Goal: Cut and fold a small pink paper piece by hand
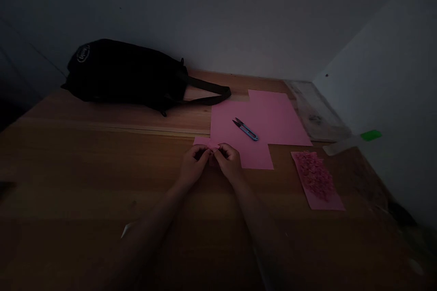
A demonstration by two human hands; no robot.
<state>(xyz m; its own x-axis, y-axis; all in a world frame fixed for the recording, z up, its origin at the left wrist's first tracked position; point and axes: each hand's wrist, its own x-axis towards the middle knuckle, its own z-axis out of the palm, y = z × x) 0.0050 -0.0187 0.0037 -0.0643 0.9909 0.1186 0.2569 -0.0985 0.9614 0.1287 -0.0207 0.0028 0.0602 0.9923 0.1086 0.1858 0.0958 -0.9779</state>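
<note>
My left hand (pixel 194 163) and my right hand (pixel 230 162) are close together over the table, thumbs and fingers pinched on a small piece of pink paper (pixel 202 141). The fingers cover part of the piece, so its full shape is hidden. Just beyond them lie larger overlapping pink paper sheets (pixel 282 118), flat on the wood. Thread snips (pixel 246 129) with light blue handles and dark blades rest on these sheets, blades pointing to the upper left.
A black bag (pixel 129 72) lies at the back left, its strap reaching toward the sheets. On the right, curly pink shreds (pixel 316 175) are heaped on a pink card (pixel 327 203). Behind it is a whitish strip with a green end (pixel 371 135). Walls border the table.
</note>
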